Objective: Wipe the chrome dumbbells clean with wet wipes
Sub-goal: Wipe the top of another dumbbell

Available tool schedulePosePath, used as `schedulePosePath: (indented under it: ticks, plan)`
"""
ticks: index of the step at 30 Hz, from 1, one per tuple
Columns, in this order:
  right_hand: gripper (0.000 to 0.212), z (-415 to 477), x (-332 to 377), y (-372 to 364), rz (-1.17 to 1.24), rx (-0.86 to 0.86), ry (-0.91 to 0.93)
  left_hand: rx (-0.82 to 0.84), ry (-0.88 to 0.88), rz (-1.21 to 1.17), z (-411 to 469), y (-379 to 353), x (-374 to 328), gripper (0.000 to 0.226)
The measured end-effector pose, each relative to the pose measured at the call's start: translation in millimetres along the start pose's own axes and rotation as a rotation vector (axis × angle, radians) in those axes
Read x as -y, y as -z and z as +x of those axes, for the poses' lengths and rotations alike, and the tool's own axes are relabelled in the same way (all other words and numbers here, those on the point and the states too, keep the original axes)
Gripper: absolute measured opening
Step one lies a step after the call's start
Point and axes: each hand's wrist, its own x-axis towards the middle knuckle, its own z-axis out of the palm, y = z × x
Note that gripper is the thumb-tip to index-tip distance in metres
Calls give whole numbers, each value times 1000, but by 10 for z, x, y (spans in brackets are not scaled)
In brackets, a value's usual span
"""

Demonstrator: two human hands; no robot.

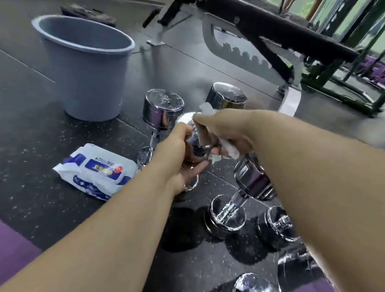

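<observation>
The left hand (180,161) curls round the handle of a small shiny chrome dumbbell (196,145), held upright among other chrome dumbbells (163,111) on the black speckled floor (35,117). The right hand (226,130) pinches a crumpled white wet wipe (206,109) against its upper head. The lettering on the white-and-blue wipe pack (96,171) is too blurred to read.

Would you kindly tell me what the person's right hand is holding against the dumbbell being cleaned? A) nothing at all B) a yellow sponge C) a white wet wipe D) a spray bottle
C: the right hand pinches a white wet wipe against the chrome dumbbell, which the left hand grips from below.
</observation>
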Motion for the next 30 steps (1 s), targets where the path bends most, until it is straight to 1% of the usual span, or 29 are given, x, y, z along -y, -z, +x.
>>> schedulePosePath:
  ticks: [2, 5, 7, 8, 10, 11, 12, 14, 17, 19, 20, 22, 23, 24, 25, 26, 27, 28, 29, 30]
  plan:
    - [44, -187, 0, -159, 86, 19, 20, 4, 33, -60, -199, 115, 6, 20]
    - [36, -486, -12, -509, 197, -21, 80, -19, 42, -83, -501, 314, 39, 29]
    - [35, -607, -90, -735, 265, -55, 102, -25, 44, -38, -695, 424, 87, 34]
    - [40, -678, -126, -835, 301, -82, 108, -17, 39, 8, -806, 458, 103, 38]
    - [49, -798, -202, -970, 407, -154, 109, 14, 33, 157, -1010, 453, 105, 48]
    - [50, -902, -242, -1025, 470, -175, 99, 6, 28, 225, -1141, 433, 98, 52]
    - [50, -1009, -272, -1073, 520, -184, 78, -11, 30, 286, -1252, 415, 91, 50]
    - [49, -1231, -304, -1124, 592, -157, 30, -58, 50, 366, -1422, 394, 103, 36]
    - [33, -1598, -356, -1096, 612, -27, -38, -105, 123, 403, -1657, 411, 161, 25]
    - [28, -1809, -384, -1069, 614, 53, -37, -123, 165, 440, -1730, 452, 208, 21]
    - [26, -1877, -421, -1069, 607, 61, -4, -129, 183, 456, -1758, 452, 217, 18]
    - [32, -1927, -530, -1102, 482, -3, 80, -136, 185, 488, -1780, 441, 211, 14]
    - [35, -1926, -595, -1117, 366, -61, 106, -145, 165, 498, -1774, 449, 206, 16]
    - [32, -1936, -642, -1121, 243, -164, 121, -157, 145, 507, -1771, 453, 194, 18]
    - [26, -1909, -692, -1111, 159, -317, 162, -163, 130, 517, -1768, 453, 174, 20]
    - [24, -1914, -703, -1093, 153, -465, 234, -164, 115, 526, -1756, 457, 154, 21]
    - [27, -1932, -694, -1096, 196, -569, 304, -157, 113, 533, -1747, 477, 144, 22]
    - [27, -1938, -652, -1106, 220, -623, 371, -137, 130, 543, -1743, 496, 131, 23]
    - [23, -1911, -603, -1129, 184, -619, 416, -107, 155, 552, -1740, 515, 118, 27]
    - [20, -1882, -561, -1192, 87, -573, 446, -88, 177, 549, -1750, 539, 104, 34]
